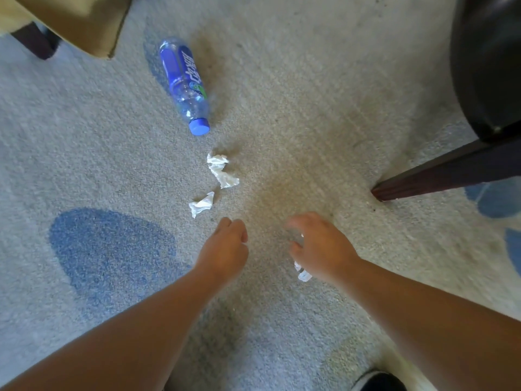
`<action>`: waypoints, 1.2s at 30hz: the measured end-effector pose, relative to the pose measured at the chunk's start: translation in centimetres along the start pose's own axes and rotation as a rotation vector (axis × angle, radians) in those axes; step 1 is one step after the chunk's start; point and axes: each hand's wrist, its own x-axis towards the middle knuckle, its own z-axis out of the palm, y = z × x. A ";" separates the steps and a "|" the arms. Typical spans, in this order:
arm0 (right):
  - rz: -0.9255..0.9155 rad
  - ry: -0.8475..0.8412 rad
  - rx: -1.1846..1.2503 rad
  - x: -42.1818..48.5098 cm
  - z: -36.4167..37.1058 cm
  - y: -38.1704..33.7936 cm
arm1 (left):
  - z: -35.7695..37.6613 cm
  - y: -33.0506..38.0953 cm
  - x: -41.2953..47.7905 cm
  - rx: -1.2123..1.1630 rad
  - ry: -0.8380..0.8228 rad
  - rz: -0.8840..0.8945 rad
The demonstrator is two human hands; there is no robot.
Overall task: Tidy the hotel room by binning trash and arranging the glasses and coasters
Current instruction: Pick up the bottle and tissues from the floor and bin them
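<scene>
Your right grip [318, 244] clutches a crumpled tissue [304, 275]; your left grip [225, 244] hangs loosely curled, empty. A small wad [201, 204], larger wad [221, 170] and bottle [184, 83] await binning on the floor [310, 94].

open carpet [296, 114] ahead, table leg [439, 173] right

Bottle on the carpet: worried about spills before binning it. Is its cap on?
Cap on: a blue cap closes the neck of the bottle, which lies on its side.
</scene>
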 end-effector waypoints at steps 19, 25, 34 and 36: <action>0.075 -0.074 -0.248 -0.5 5.0 3.1 | 1.1 0.8 0.5 -0.022 0.024 0.088; -0.010 -0.094 -0.177 -0.6 4.9 1.4 | -0.5 0.3 0.7 -0.009 0.043 0.073; -0.129 0.036 -0.090 2.6 -0.3 -4.4 | -4.8 -1.4 3.0 -0.036 0.131 -0.069; -0.161 0.063 -0.089 3.3 -1.0 -5.3 | -5.7 -1.9 3.4 -0.025 0.170 -0.091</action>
